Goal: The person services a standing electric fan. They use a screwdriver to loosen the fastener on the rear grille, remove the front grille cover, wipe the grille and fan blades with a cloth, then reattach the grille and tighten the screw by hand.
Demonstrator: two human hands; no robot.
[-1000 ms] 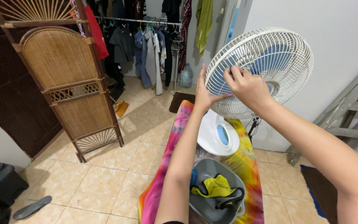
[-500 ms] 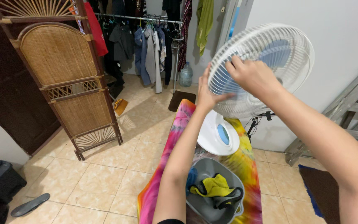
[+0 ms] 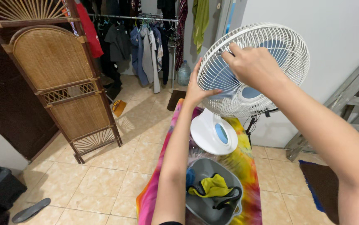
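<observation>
Gripping the white wire fan grille (image 3: 267, 71) with both hands here: left hand (image 3: 198, 89) pinching its lower-left rim, right hand (image 3: 252, 66) clenched over the wires near the top. The grille sits up on the fan stand, just above the round white fan base (image 3: 212, 133) lying on the tie-dye cloth (image 3: 246, 166). Looks light and springy but thin-wired, so probably bendy; I'd hold it by the outer rim, not the spokes. A grey basin (image 3: 204, 204) sits below the base.
</observation>
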